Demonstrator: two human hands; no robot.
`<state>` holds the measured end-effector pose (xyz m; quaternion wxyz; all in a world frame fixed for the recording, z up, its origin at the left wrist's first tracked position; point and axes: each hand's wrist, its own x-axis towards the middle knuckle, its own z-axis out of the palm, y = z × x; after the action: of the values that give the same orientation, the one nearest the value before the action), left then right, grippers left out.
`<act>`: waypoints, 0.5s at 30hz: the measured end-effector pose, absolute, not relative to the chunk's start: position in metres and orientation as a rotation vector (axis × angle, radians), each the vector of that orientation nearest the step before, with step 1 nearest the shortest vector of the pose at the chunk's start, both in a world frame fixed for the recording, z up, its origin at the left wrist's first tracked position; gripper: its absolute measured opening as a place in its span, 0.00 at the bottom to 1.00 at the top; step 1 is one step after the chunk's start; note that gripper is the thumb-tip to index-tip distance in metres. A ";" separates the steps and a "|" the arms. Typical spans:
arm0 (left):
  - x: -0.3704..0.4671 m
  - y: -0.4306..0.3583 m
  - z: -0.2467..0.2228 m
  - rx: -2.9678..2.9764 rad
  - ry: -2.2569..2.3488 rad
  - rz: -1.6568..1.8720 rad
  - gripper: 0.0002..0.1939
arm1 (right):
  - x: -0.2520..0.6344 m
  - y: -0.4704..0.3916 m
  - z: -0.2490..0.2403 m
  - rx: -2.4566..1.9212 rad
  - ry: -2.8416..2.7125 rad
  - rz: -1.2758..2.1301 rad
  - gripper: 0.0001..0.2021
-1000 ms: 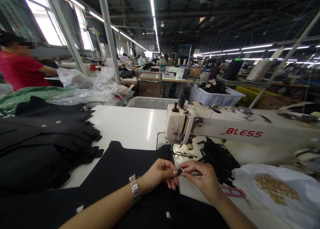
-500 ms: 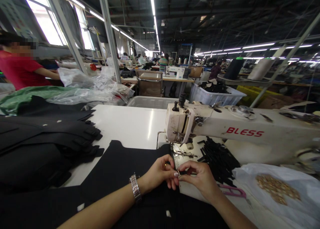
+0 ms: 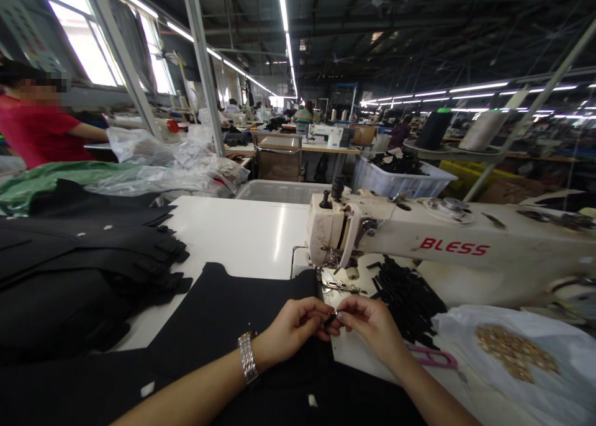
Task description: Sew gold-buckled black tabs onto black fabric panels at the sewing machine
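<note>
My left hand [image 3: 302, 326], a metal watch on its wrist, has its fingers closed on a small black strip [image 3: 330, 319]. Thumb and forefinger of my right hand [image 3: 367, 323] pinch the strip's other end, where a tiny shiny piece shows between the fingertips. Both hands meet over the edge of a large black fabric panel [image 3: 233, 308], just in front of the sewing machine's presser area [image 3: 339, 284]. Right of the needle lies a heap of black strips [image 3: 405, 299]. A white plastic bag [image 3: 459, 326] holds gold-coloured metal pieces [image 3: 512, 351].
The sewing machine [image 3: 395, 227] spans the right side. Pink-handled scissors or snips [image 3: 433, 356] lie beside my right wrist. Stacked black fabric [image 3: 84, 271] covers the left. Behind the white table [image 3: 233, 227] is a plastic bin [image 3: 284, 190]. A person in red [image 3: 41, 128] works at far left.
My fingers have shifted on the small piece; the black strip now shows more clearly between them. My left hand's fingers have curled closer together. The person in red has moved an arm slightly.
</note>
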<state>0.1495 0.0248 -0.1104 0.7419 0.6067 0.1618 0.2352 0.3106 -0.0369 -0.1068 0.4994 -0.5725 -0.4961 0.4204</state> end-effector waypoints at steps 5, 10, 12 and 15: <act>0.149 0.026 -0.113 1.323 0.449 0.521 0.13 | 0.304 -0.040 -0.102 -1.360 -1.192 1.051 0.08; 0.146 0.028 -0.111 1.464 0.452 0.597 0.10 | 0.299 -0.043 -0.108 -1.422 -1.205 0.983 0.10; 0.145 0.028 -0.108 1.527 0.416 0.664 0.09 | 0.298 -0.045 -0.109 -1.452 -1.252 0.909 0.10; 0.146 0.029 -0.108 1.523 0.427 0.713 0.10 | 0.297 -0.049 -0.104 -1.436 -1.334 0.865 0.08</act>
<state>0.1459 0.0291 -0.1077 0.6467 0.6696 0.1877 0.3133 0.2967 -0.0493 -0.1043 0.4789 -0.5884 -0.5466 0.3546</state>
